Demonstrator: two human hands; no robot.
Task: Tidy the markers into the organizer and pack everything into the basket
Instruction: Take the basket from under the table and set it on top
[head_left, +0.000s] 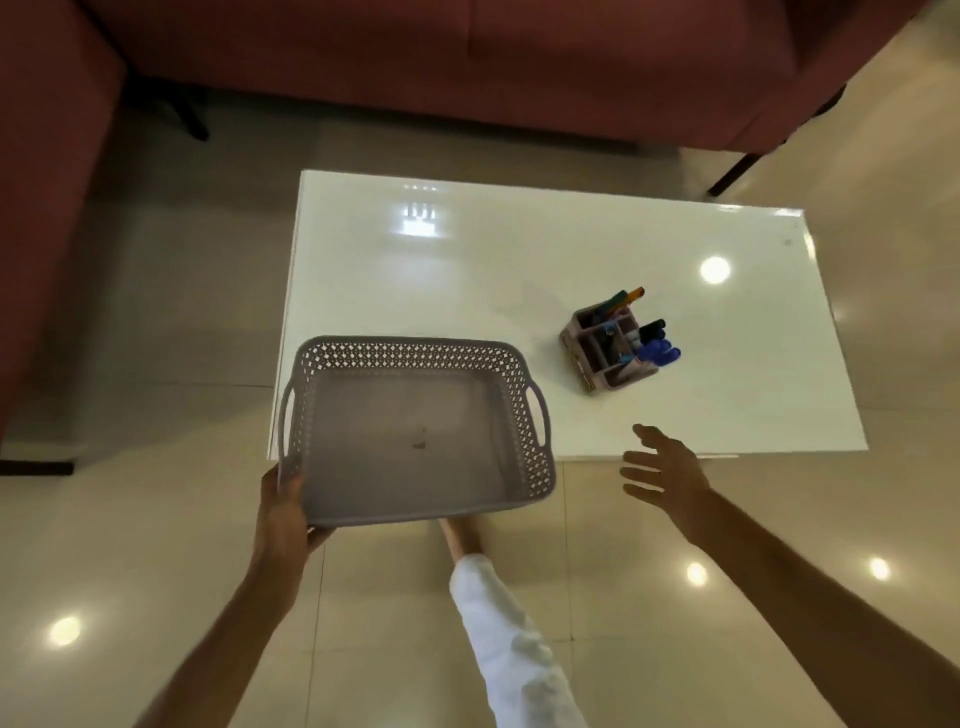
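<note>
1. Near left, at the table's near-left corner, we see the grey plastic basket w/ lattice walls and two slot handles; it overhangs the white glossy rectangular table edge and looks lifted, tilted a bit, tho we can't tell if its far end touches the tabletop.
2. Left hand grips the basket's near-left corner, thumb up along the outer wall, fingers curled under the base.
3. Inside the basket we see only a small dark mark on the floor of it.
4. Right hand hangs over the table's near edge, right of the basket, fingers spread and relaxed, holding nothing, not touching anything.
5. Further right and farther in stands the pale pink plastic desk organizer w/ several compartments, upright on the tabletop, well apart from the basket and from both hands.
6. Markers sit in the organizer: blue-capped ones and dark ones bunched at its right side, an orange and a green one poking out of the far compartment. Exact count we can't tell, too blurry.
7. Below the basket's near edge we see a foot and a white trouser leg on the beige glossy tiled floor.
8. Far side: dark red sofa along the top and left.
</note>
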